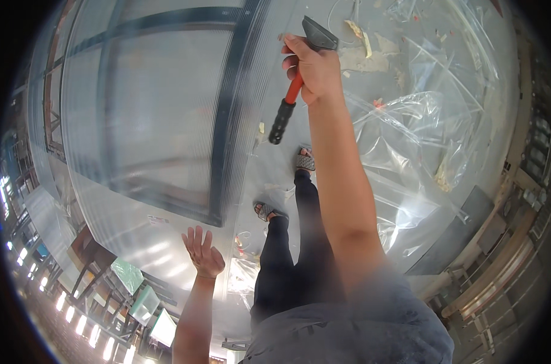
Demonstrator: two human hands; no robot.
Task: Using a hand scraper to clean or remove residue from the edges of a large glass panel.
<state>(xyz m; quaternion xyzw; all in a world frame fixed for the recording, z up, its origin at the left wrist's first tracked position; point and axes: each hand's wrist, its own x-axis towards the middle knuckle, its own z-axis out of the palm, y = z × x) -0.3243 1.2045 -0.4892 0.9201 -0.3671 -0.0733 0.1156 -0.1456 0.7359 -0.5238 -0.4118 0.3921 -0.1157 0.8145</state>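
A scraper [293, 89] with a red shaft, a ribbed black grip and a wide dark blade head is in my right hand [317, 68]. The fingers wrap around it close below the head, and its grip end hangs free toward me. On the left, my left hand [203, 253] is empty with its fingers spread, at the near edge of a large translucent ribbed plastic sheet [160, 103]. Whether the palm touches the sheet, I cannot tell. A dark rectangular frame [217, 158] shows through the sheet.
Crumpled clear plastic film [403, 151] covers much of the grey floor on the right, with torn yellowish scraps [363, 37] near the top. My sandalled feet [304, 159] stand beside the sheet. Stacked boards and long pieces [494, 276] line the right side. Furniture-like frames [93, 267] crowd the lower left.
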